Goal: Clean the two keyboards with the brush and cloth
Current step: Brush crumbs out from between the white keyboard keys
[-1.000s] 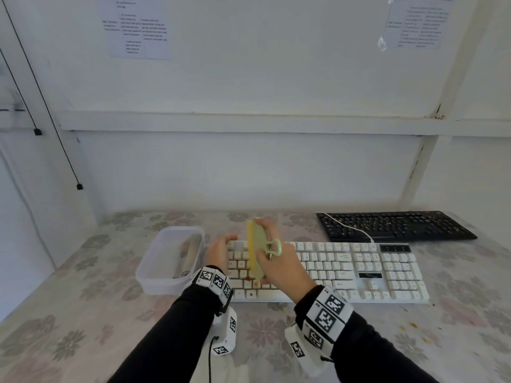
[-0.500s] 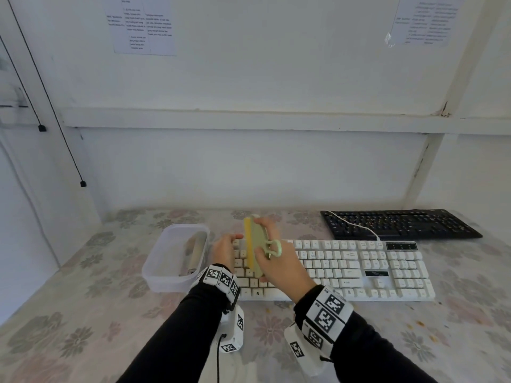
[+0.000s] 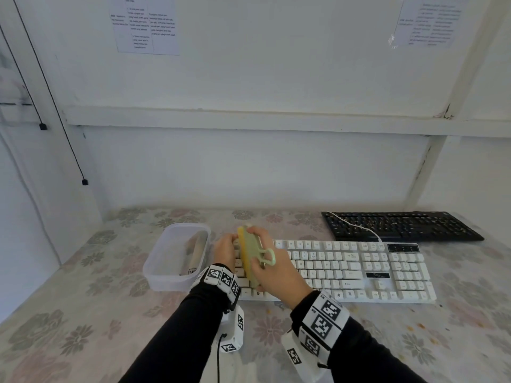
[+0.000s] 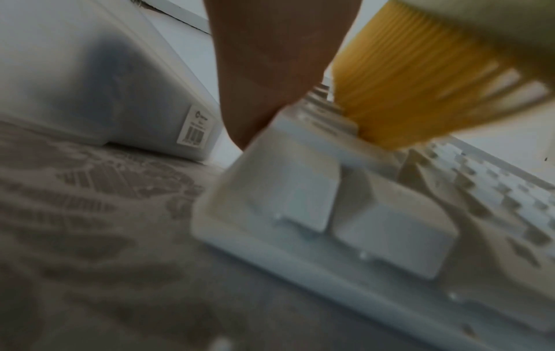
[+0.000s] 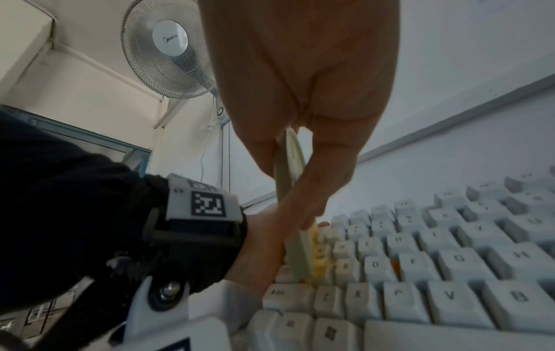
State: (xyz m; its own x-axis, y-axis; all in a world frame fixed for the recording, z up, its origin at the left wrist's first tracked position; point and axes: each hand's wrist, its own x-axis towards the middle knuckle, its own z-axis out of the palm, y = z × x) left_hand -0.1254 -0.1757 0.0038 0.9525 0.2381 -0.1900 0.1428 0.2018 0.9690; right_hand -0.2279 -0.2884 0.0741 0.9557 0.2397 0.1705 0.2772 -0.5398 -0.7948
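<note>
Right hand (image 3: 272,268), at lower centre of the head view, is curled around a pale green brush (image 3: 253,257) with yellow bristles, held edge-on over the left end of the white keyboard (image 3: 359,272). Just to its left, the left hand (image 3: 225,248) rests on the keyboard's left edge; whether its fingers curl round that edge cannot be told from here. A clear plastic container (image 3: 166,261) sits just left of that hand with a roll-like item inside, too blurred to name. At the upper right of the tabletop (image 3: 83,313), with its floral cover, lies the black keyboard (image 3: 401,226), a white cable (image 3: 356,226) trailing across its left part. Printed sheets (image 3: 146,26) hang on the wall at the top. From the left wrist, the view is blurred: part of the left hand (image 4: 270,71) comes down at the near corner of the white keyboard (image 4: 345,213), the yellow bristles (image 4: 405,90) press onto keys at upper right, and the container (image 4: 105,83) with a barcode sticker fills the upper left. From the right wrist, the right hand (image 5: 300,106) pinches the brush's (image 5: 293,213) thin green back between thumb and fingers, bristles down among the left-hand letter keys of the white keyboard (image 5: 450,273); a black sleeve (image 5: 75,213) with a marker band crosses the left, and a wall fan (image 5: 168,47) shows at upper left.
</note>
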